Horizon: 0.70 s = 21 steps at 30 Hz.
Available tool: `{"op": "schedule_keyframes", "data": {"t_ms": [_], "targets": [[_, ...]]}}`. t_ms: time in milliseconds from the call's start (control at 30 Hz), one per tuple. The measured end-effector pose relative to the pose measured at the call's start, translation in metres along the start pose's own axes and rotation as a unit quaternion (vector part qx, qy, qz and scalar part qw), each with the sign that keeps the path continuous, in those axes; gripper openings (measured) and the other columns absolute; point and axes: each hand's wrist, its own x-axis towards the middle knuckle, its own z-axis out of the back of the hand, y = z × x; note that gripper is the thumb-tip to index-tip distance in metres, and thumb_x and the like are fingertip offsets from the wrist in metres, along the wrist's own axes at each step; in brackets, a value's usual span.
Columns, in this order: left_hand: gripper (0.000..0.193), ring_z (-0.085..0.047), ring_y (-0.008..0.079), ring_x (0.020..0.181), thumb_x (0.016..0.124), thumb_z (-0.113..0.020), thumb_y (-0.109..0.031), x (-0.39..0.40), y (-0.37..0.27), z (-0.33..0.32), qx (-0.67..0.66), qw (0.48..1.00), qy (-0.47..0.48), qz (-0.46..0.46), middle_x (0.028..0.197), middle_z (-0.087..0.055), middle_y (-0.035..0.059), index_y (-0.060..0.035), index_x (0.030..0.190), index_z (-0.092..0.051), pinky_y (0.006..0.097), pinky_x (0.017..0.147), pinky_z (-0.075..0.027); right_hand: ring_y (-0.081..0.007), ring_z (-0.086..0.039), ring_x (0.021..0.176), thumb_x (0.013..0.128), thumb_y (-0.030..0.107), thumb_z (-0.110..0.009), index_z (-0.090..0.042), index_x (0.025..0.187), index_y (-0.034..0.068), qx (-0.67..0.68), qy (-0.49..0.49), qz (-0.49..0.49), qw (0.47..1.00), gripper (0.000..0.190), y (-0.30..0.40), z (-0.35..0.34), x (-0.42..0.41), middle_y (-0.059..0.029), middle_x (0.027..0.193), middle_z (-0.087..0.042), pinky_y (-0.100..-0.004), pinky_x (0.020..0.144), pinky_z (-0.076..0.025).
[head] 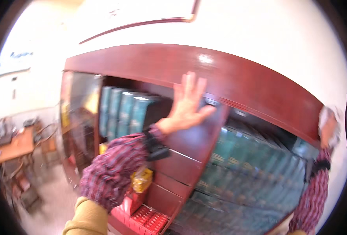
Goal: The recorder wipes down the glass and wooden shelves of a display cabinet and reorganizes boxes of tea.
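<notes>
A dark red wooden bookcase (250, 83) fills the middle of the view. In front of its top board's lower edge, my left hand (185, 107) is raised with fingers spread and nothing in it; whether it touches the wood I cannot tell. At the board's far right end, my right hand (328, 132) is pressing a whitish cloth (326, 113), partly blurred. Tall teal bound volumes (125, 113) stand upright on the left shelf. Rows of green volumes (250, 164) show behind the glass on the right.
Red boxes (150, 218) and a yellow package (141, 179) sit low in the bookcase's open section. A framed piece (150, 22) hangs on the white wall above. To the left stand a wooden table (14, 147) with items on it and chairs (48, 145).
</notes>
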Motion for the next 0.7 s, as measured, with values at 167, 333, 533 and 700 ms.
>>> {"op": "schedule_keyframes", "data": {"t_ms": [167,333,533,700], "targets": [[0.099,0.01,0.0451,0.136,0.077,-0.05,-0.068,0.001,0.002,0.006,-0.025,0.999,0.021,-0.023,0.146,0.011,0.0299,-0.01,0.146,-0.01,0.0623,0.104,0.0,-0.0298,-0.044,0.118,0.094,0.021,-0.039,-0.046,0.129,0.007,0.121,-0.049,0.05,0.99,0.038,0.155,0.008,0.047,-0.0114,0.128,-0.047,-0.0409,0.098,-0.034],[0.082,-0.001,0.0431,0.138,0.082,-0.057,-0.044,-0.043,-0.025,0.038,-0.157,0.988,0.009,-0.007,0.149,0.001,0.0252,-0.0154,0.146,-0.015,0.0597,0.107,-0.009,-0.0253,-0.045,0.114,0.086,0.038,-0.054,-0.054,0.117,0.011,0.26,0.021,0.103,0.96,0.042,0.435,0.181,0.093,-0.0088,0.119,-0.051,-0.052,0.09,-0.034],[0.062,-0.015,0.0372,0.138,0.084,-0.058,-0.011,-0.213,-0.074,0.094,-0.231,0.969,0.069,0.046,0.15,-0.013,0.0191,-0.0151,0.14,-0.033,0.0548,0.108,-0.014,-0.0256,-0.043,0.115,0.08,0.043,-0.06,-0.053,0.12,0.02,0.369,0.069,0.19,0.907,0.047,0.602,0.265,0.12,-0.0046,0.121,-0.048,-0.0537,0.09,-0.032],[0.045,-0.033,0.0341,0.13,0.084,-0.056,-0.009,-0.349,-0.088,0.133,-0.208,0.946,0.099,0.229,0.141,-0.033,0.0167,-0.0116,0.129,-0.047,0.0445,0.104,-0.032,-0.0286,-0.033,0.126,0.081,0.041,-0.061,-0.051,0.126,0.027,0.401,0.081,0.23,0.883,0.048,0.682,0.289,0.137,-0.006,0.135,-0.04,-0.0564,0.092,-0.03]]}}
